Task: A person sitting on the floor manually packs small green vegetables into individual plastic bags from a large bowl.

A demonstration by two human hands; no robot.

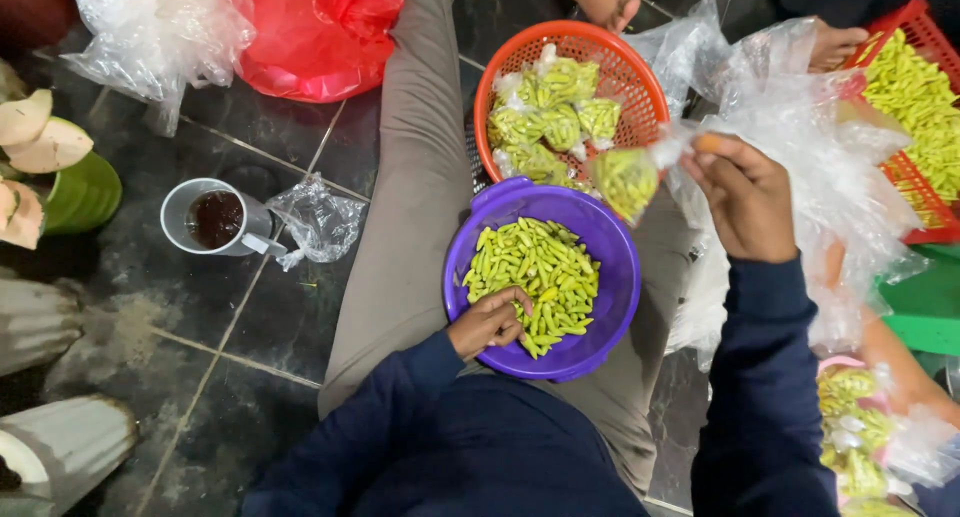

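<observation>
A purple bowl (615,307) rests in my lap, half full of small green chillies (535,267). My left hand (490,322) reaches into the bowl's near side, fingers curled over some chillies. My right hand (745,192) is raised to the right of the bowl and pinches the twisted top of a small clear bag of chillies (626,180), which hangs over the bowl's far rim. An orange round basket (640,72) beyond the bowl holds several filled bags (555,122).
A heap of clear plastic bags (800,117) lies to the right, by a red crate of chillies (915,107). A grey mug of dark drink (212,217) stands on the dark tiled floor at left. Red bag (315,32) at top. More filled bags (860,427) lie at lower right.
</observation>
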